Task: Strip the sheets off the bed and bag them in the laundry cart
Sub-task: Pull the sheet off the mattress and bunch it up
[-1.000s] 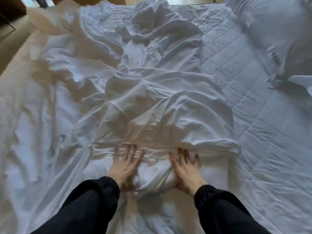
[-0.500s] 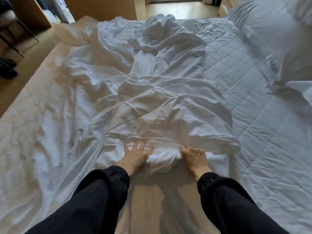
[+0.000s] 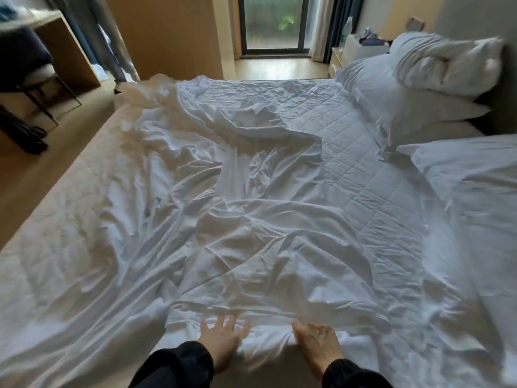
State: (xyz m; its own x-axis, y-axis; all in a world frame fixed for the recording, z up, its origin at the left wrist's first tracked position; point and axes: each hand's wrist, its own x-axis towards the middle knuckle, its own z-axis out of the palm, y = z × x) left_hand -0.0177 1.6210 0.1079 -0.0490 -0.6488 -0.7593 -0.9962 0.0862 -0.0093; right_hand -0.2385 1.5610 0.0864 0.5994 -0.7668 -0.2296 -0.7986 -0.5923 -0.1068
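1. Vs prev frame: view is tilting up, so window (image 3: 272,23) is now showing; both hands are sitting nearer the bed's near edge, sheet fold dragged along w/ them.
2. L hand (image 3: 223,336) is pressing flat on the sheet (image 3: 251,247), fingers spread, not gripping.
3. R hand (image 3: 317,341) is curling round a bunched fold of the same sheet, grasping it.
4. Sheet is lying rumpled over mid + left of bed, on quilted mattress pad (image 3: 349,152), which is showing bare at right.
5. Pillows (image 3: 397,91) are piling at right, far side.
6. Wood floor (image 3: 28,169) and chair (image 3: 33,77) are showing at left.
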